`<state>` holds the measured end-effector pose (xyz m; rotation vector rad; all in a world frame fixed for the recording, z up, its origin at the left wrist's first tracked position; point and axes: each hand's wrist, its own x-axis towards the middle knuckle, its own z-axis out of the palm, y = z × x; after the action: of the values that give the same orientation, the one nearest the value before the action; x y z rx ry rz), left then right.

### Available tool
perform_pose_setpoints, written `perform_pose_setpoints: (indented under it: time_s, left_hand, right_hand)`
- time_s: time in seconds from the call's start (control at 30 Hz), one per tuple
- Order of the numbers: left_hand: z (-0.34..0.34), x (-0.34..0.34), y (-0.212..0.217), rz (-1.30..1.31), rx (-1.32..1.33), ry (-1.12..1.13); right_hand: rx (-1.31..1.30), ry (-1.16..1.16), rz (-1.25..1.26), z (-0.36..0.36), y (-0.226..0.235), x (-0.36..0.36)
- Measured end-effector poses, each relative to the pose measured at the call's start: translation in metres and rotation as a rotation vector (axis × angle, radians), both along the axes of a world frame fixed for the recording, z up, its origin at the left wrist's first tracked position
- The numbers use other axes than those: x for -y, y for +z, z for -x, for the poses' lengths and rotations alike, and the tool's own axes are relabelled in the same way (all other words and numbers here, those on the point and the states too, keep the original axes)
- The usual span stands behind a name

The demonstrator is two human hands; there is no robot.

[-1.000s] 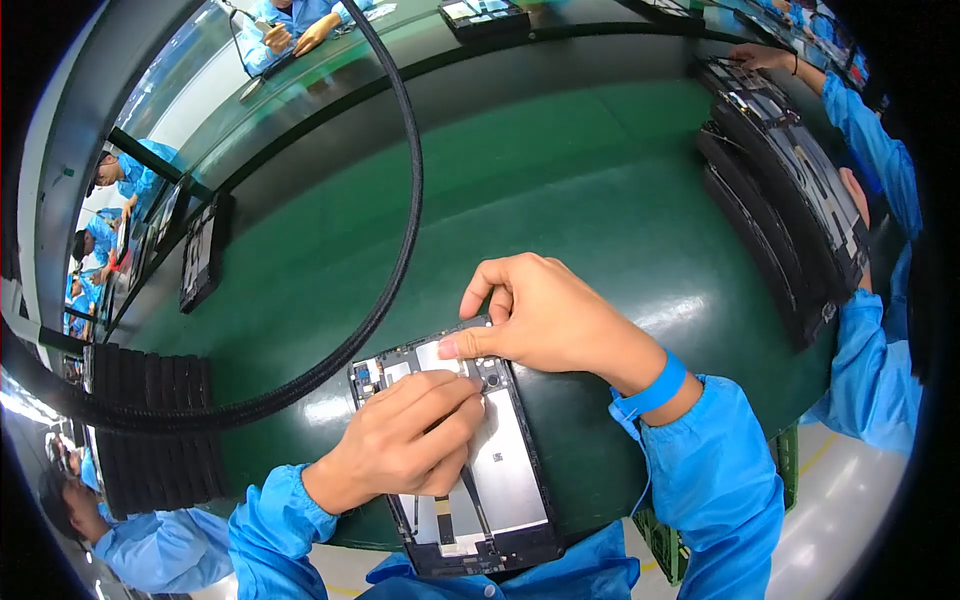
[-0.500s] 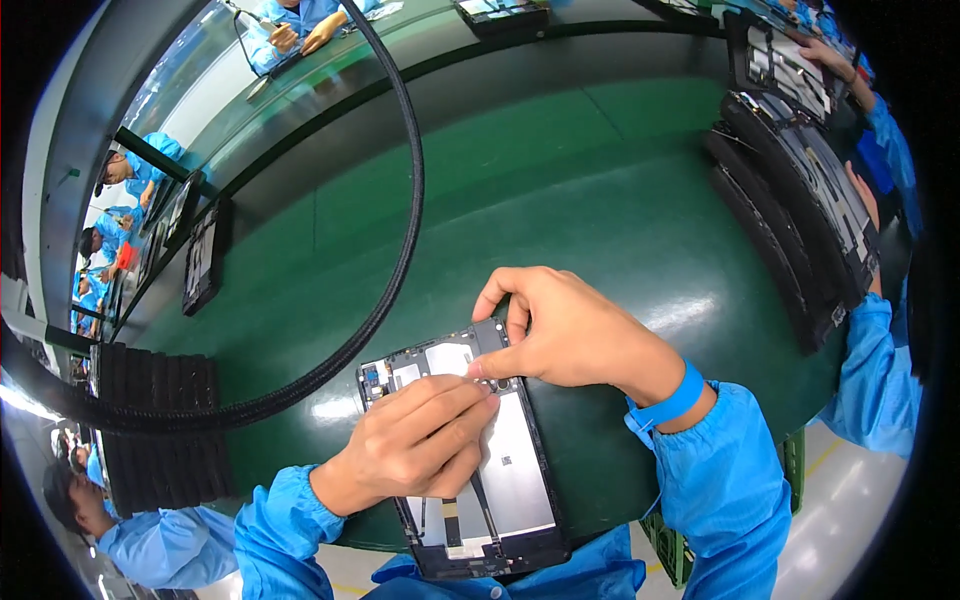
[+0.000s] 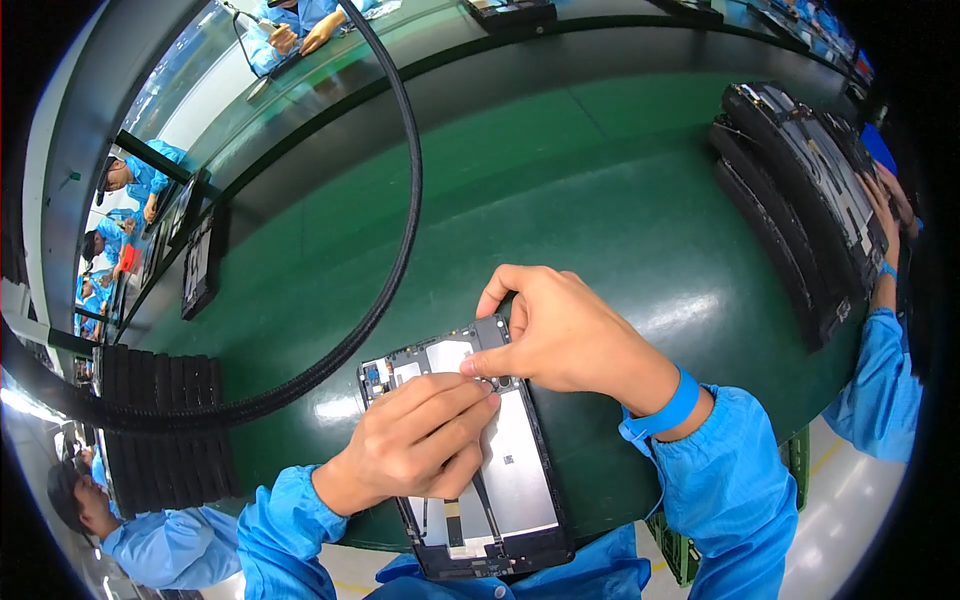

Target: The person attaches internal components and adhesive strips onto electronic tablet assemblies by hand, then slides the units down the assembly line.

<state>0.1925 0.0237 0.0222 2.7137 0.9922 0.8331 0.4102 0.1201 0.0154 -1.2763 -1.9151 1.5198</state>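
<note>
I see the tablet frame [image 3: 500, 470], a black-edged open shell with a pale metal plate inside, lying on the green tabletop [image 3: 600, 200] right at its near edge, its lower end hanging just past the rim toward me. My left hand [image 3: 425, 445] lies flat across the middle of the frame, fingers stretched and pressed down on the plate, not curled round anything. My right hand [image 3: 560, 335] sits at the upper right corner of the frame, thumb and forefinger pinched together on its top edge; I cannot tell whether a small part sits between them. A blue wristband [image 3: 665, 410] circles that wrist, above the blue sleeve [image 3: 730, 490]. A thick black cable [image 3: 405, 220] arcs over the tabletop to the left of the frame. Far right, a row of dark frames [image 3: 800, 190] leans stacked, with another person's hand [image 3: 885, 215] on them. Left, black trays [image 3: 165, 420] stand beside the cable.
</note>
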Motion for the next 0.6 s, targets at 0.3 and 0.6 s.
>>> perform_pose_setpoints:
  time_s: [0.3,0.6]
  left_hand:
    - [-0.0006,0.0006,-0.0018,-0.005,0.004,-0.003]
    - [-0.0017,-0.001,0.0018,0.05,0.046,0.018]
  right_hand:
    - [-0.008,-0.009,0.016,0.0008,-0.0005,-0.0005]
    - [-0.019,0.009,-0.036,-0.0028,-0.0001,-0.0028]
